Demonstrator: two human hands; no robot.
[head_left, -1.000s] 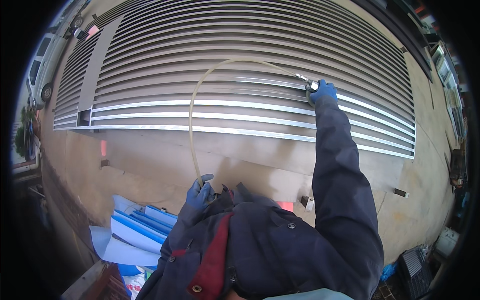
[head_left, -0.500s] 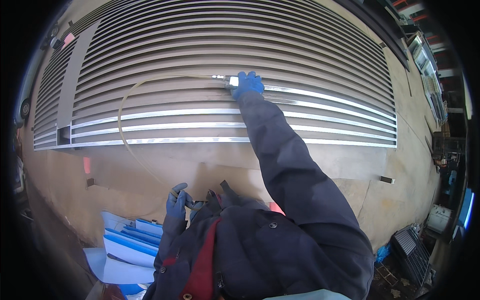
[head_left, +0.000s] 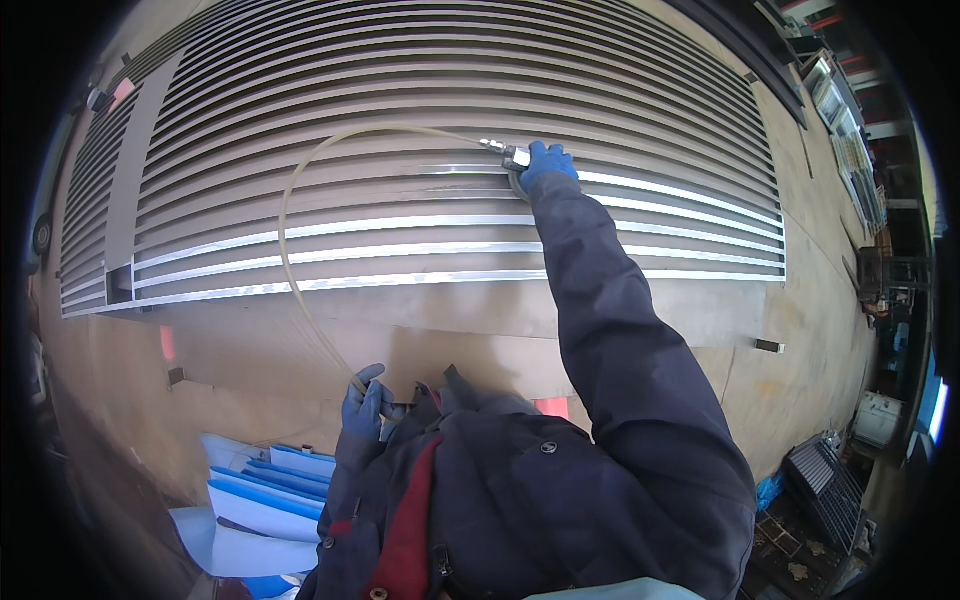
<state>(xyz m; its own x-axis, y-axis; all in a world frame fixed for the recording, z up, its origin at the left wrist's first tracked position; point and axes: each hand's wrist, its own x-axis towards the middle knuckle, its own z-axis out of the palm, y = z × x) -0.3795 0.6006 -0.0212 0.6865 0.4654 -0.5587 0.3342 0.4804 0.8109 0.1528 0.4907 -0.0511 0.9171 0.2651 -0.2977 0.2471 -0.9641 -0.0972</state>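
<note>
A wide metal louvre panel with long parallel slats lies in front of me. Its nearest slats are bright and shiny, while those farther off look dull grey. My right hand, in a blue glove, is wrapped round an air sander on a slat right of the middle; the hand and sleeve partly hide the tool. From the sander's fitting a yellowish air hose loops left and back towards my body. Close to my waist, my left hand, gloved in blue-grey, is closed on that hose.
Blue and white sheets are stacked at the lower left. A small bracket sticks out near the panel's right front corner. Dark slatted grilles and a whitish container stand at the right. Glazed frames lean at the far right.
My right hand has slid the sander to the right along the slats, and the hose loop has shifted right with it. My left hand keeps hold of the hose near my waist.
</note>
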